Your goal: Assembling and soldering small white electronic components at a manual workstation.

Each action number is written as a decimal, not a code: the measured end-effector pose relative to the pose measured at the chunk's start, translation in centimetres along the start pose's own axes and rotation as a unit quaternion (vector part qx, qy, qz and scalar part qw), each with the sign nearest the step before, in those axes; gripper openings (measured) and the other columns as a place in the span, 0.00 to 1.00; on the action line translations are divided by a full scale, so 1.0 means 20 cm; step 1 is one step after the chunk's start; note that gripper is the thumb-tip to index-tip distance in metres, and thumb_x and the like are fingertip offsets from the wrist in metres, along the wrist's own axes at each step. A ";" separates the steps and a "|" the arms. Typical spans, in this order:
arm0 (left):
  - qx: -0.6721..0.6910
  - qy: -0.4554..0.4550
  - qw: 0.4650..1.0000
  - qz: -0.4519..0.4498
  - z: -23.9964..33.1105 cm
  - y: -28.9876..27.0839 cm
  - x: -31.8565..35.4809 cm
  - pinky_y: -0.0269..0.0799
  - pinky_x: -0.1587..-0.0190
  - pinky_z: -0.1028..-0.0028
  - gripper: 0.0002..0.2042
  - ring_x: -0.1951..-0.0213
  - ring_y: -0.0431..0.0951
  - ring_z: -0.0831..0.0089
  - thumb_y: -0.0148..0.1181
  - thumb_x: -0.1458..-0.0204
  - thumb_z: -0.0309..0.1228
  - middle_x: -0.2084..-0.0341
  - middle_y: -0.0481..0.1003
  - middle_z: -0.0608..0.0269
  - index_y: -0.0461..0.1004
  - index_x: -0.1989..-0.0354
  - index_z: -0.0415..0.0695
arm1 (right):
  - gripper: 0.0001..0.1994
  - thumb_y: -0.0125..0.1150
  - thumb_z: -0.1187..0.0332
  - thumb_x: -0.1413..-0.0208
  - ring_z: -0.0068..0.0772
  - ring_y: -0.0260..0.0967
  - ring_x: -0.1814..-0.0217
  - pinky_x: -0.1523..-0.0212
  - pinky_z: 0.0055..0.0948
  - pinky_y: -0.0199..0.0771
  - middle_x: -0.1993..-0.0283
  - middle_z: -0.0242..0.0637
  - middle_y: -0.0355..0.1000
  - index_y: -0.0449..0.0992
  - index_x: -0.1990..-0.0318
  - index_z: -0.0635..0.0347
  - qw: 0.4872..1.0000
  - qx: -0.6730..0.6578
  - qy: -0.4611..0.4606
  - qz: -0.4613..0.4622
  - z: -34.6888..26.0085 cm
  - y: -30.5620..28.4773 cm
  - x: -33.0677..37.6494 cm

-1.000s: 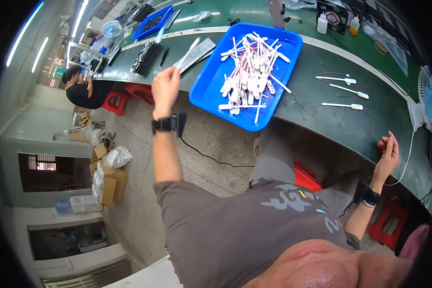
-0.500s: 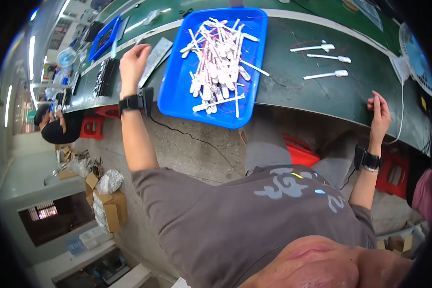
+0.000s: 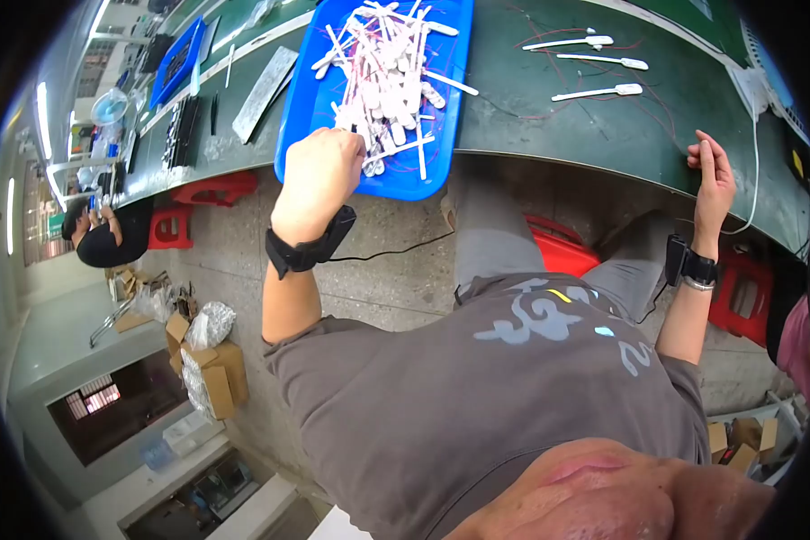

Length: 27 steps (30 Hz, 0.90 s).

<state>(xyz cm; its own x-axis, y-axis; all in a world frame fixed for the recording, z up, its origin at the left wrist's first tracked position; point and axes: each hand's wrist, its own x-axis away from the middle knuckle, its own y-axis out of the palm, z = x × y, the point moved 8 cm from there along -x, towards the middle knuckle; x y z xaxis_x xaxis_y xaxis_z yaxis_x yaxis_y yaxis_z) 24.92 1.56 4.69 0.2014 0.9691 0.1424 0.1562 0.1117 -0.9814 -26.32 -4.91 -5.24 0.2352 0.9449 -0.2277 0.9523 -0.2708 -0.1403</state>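
A blue tray (image 3: pixel 297 108) holds a tangled heap of white stick-shaped parts (image 3: pixel 391 67) with rounded ends and thin red wires. My left hand (image 3: pixel 319 175) is over the tray's near left corner, its fingers curled closed; what they hold, if anything, is hidden. At the table's near edge on the right, my right hand (image 3: pixel 715 175) is closed, thumb and fingers drawn together, and I cannot make out anything in it. Between the tray and that hand, three white stick-shaped parts (image 3: pixel 598 92) lie in a row, with thin wires trailing from them.
A grey metal plate (image 3: pixel 265 94) lies left of the tray on the green table (image 3: pixel 513 130). Farther left are black parts (image 3: pixel 182 132) and another blue tray (image 3: pixel 178 61). A white cable (image 3: pixel 756 171) hangs at the right. Beyond the left end sits another person (image 3: pixel 112 236).
My left hand has moved right and nearer to me, from beside the metal plate to the tray's near left corner. My right hand stays almost in place. The whole view has shifted slightly.
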 end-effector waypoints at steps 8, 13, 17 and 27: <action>0.054 0.073 0.990 0.108 -0.14 0.14 -0.08 0.70 0.52 0.60 0.09 0.63 0.75 0.53 0.68 0.57 0.34 0.71 0.75 0.53 0.79 0.69 0.43 | 0.14 0.52 0.63 0.34 0.17 0.69 0.61 0.56 0.18 0.69 0.63 0.29 0.75 0.77 0.49 0.62 0.997 0.066 0.021 0.036 -0.12 -0.08 0.00; 0.122 0.086 0.988 0.039 -0.16 0.12 0.01 0.71 0.55 0.61 0.09 0.66 0.75 0.50 0.69 0.57 0.31 0.71 0.75 0.49 0.76 0.70 0.42 | 0.11 0.53 0.66 0.35 0.16 0.68 0.66 0.61 0.18 0.70 0.68 0.28 0.73 0.77 0.53 0.63 0.997 -0.074 0.001 0.022 -0.13 -0.05 0.02; 0.209 -0.041 0.977 -0.024 -0.18 -0.03 0.03 0.72 0.64 0.70 0.08 0.70 0.77 0.67 0.65 0.50 0.30 0.70 0.77 0.56 0.76 0.68 0.38 | 0.11 0.54 0.67 0.36 0.15 0.68 0.66 0.62 0.18 0.70 0.68 0.27 0.73 0.77 0.53 0.63 0.998 -0.049 -0.031 0.039 -0.31 -0.29 0.05; 0.604 -0.088 0.746 0.265 -0.34 -0.31 -0.03 0.66 0.67 0.82 0.09 0.72 0.72 0.81 0.57 0.41 0.30 0.71 0.75 0.65 0.74 0.57 0.38 | 0.11 0.56 0.65 0.36 0.13 0.68 0.66 0.61 0.16 0.70 0.67 0.26 0.74 0.78 0.53 0.61 0.986 0.010 -0.039 0.164 -0.29 -0.93 -0.02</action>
<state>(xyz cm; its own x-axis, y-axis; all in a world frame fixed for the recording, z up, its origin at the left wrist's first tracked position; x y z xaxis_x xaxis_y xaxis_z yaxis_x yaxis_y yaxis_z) 30.37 -1.13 11.47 -0.2214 0.9494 -0.2227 -0.9081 -0.2839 -0.3077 -42.88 0.89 3.06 0.5139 0.7892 -0.3363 0.8234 -0.5638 -0.0649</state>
